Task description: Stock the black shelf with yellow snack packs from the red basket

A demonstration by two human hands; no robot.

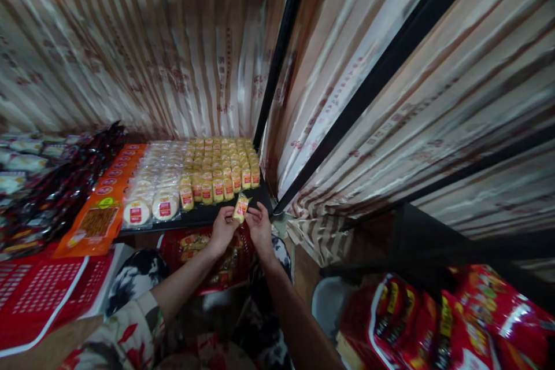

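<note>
A small yellow wrapped snack [241, 208] is held upright between my two hands, just in front of the shelf edge. My left hand [223, 229] grips its left side with thumb and fingers. On its right side, my right hand [259, 225] has its fingertips at the wrapper, fingers partly spread. Beyond the hands, rows of similar yellow snacks [218, 188] stand on the black shelf [208, 214]. Left of them lie stacks of round white wrapped crackers [165, 206]. Below my hands, a red basket [173, 272] holds more yellow packets.
Orange snack bags [93, 225] and dark packets [56, 191] lie at the left, above an overturned-looking red basket [34, 289]. Pleated curtains [195, 40] and black posts [284, 46] rise behind. Red bags [468, 329] fill the lower right, beside a whitish round container [329, 300].
</note>
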